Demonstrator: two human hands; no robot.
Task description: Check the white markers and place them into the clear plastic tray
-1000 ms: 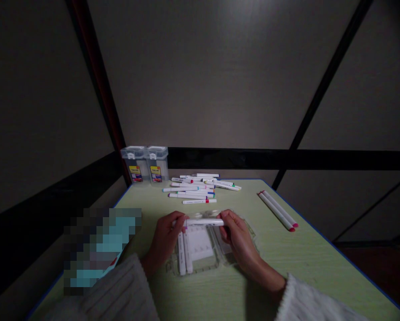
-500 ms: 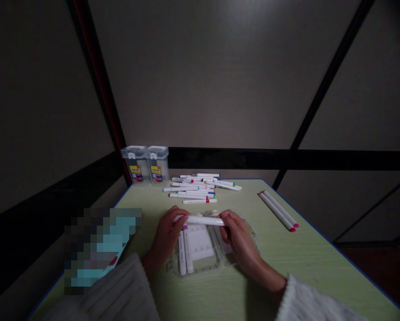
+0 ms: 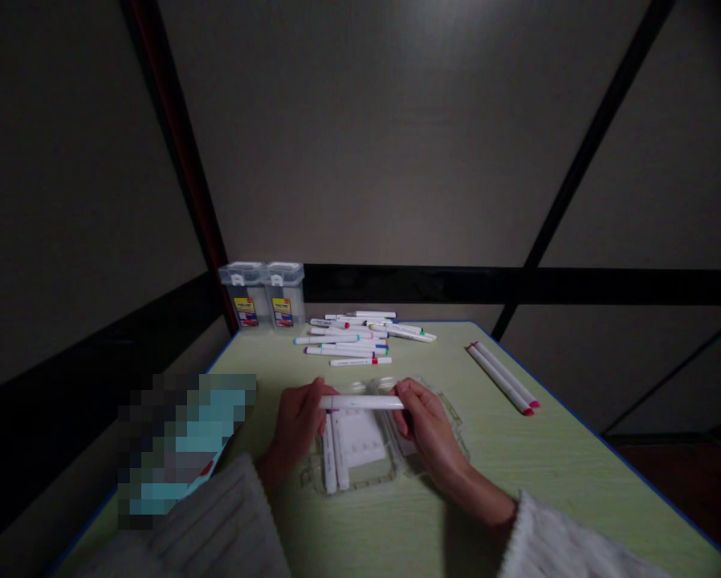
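A white marker [image 3: 364, 402] lies level between my two hands, above an open clear plastic case [image 3: 366, 484]. My left hand [image 3: 299, 417] grips its left end between thumb and fingers. At the right end, my right hand [image 3: 424, 421] pinches the marker's tip. Inside the case's left half, two white markers [image 3: 335, 457] stand side by side, one showing a purple band. A pale paper sheet [image 3: 360, 437] is in the case beside them. My right hand covers part of the case's right half.
Behind the case is a loose pile of white markers [image 3: 352, 339] with coloured bands. Two lidded clear boxes [image 3: 262, 301] stand at the back left. Two long white markers with red ends [image 3: 503, 379] lie near the table's right edge. A blurred-out turquoise item [image 3: 207, 437] is at left.
My left hand's fingers have shifted on the marker's left end, and the marker is slightly lower and more level. My right hand keeps its hold.
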